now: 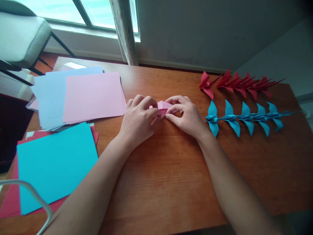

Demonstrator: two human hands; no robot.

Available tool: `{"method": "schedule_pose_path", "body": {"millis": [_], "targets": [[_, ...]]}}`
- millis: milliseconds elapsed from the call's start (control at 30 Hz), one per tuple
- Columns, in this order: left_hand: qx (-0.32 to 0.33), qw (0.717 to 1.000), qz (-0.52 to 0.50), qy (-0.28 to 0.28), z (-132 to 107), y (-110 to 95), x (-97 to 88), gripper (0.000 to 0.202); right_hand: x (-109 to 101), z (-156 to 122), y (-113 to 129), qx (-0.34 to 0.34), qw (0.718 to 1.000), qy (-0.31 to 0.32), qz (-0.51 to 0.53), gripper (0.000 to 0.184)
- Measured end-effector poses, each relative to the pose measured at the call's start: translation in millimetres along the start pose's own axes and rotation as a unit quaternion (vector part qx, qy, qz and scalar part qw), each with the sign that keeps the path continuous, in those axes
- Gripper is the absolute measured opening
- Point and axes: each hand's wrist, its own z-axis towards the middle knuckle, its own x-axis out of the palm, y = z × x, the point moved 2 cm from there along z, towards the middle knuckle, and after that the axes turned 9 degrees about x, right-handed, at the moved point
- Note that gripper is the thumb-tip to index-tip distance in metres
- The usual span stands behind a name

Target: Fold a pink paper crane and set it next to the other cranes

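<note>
A small piece of folded pink paper [163,106] is held between both hands over the middle of the wooden table. My left hand [140,116] pinches its left end, thumb and fingers closed on the paper. At the opposite end, my right hand [184,114] grips the paper between thumb and fingers. The fingers cover both ends, so only the middle folds show. To the right of my right hand lies a row of blue origami cranes [248,117]. Behind that row sit several red origami cranes [234,83], one a little apart from the others.
At left lie pink sheets [95,98] over pale blue sheets [51,101]. Nearer me, a bright blue sheet [57,166] rests on red paper [9,199]. A white cable [31,189] crosses the lower left corner. Beyond the table stand a chair [24,36] and a curtain [124,32].
</note>
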Motion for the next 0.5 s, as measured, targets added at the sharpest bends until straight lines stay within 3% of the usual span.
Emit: {"method": "schedule_pose_path", "body": {"millis": [133,500], "targets": [[-0.012,1.0,-0.023,0.01,-0.1,0.8,2.6,0.022,1.7,0.4,-0.1,-0.002,1.0,-0.007,0.001,0.014],[-0.059,0.995,0.015,0.074,1.5,2.7,4.4,0.027,0.6,0.7,0.3,-0.01,1.0,-0.007,-0.007,0.012]]}}
